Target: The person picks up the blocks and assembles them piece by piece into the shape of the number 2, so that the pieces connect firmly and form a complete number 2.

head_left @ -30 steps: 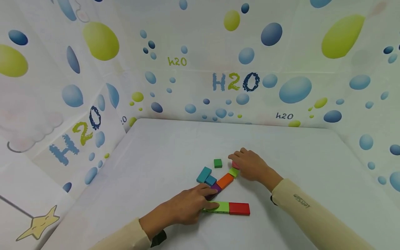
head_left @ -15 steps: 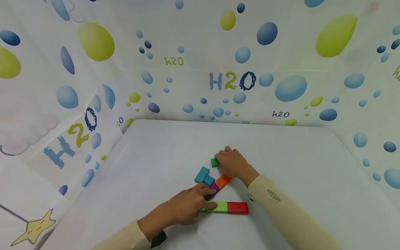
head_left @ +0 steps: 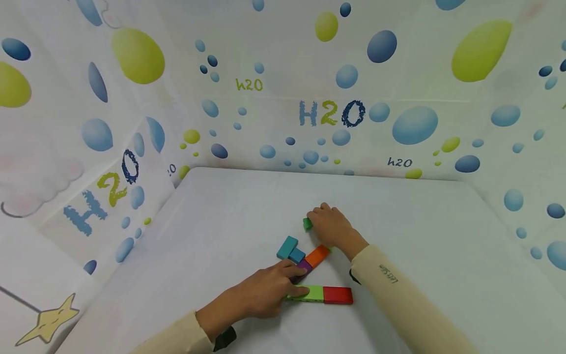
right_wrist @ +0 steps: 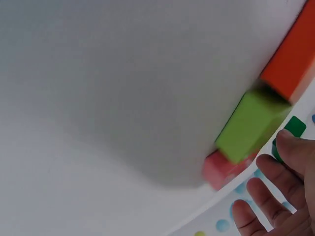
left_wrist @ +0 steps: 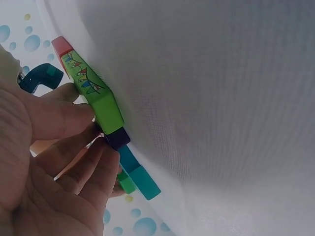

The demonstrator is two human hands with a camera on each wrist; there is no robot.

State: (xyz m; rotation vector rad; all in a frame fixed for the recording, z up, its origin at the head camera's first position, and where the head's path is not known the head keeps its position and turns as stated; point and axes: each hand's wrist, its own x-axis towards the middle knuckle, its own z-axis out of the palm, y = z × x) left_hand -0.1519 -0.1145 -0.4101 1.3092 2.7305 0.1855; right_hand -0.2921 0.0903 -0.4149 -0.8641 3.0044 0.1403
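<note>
My left hand [head_left: 267, 290] rests on the blocks with fingers spread. Its forefinger touches a purple block [head_left: 306, 266]; the thumb lies on a light green block [head_left: 316, 293] that abuts a red block [head_left: 338, 295]. An orange block [head_left: 317, 255] continues the slanted row from the purple one. Farther back, my right hand [head_left: 333, 228] pinches a small dark green block [head_left: 307, 224] between thumb and forefinger, partly hidden by the fingers. Under that hand, the right wrist view shows a lime block [right_wrist: 253, 123] and a pinkish-red block [right_wrist: 226, 172] at the row's end.
A teal block [head_left: 287, 247] and a smaller blue block [head_left: 297, 255] lie against each other, left of the slanted row. White cloth covers the table [head_left: 230, 211]. A patterned backdrop [head_left: 274, 123] rises behind and at the sides.
My right hand has gone left from the pinkish-red block to the dark green block and taken hold of it, shifting it slightly. My left hand has stayed in place.
</note>
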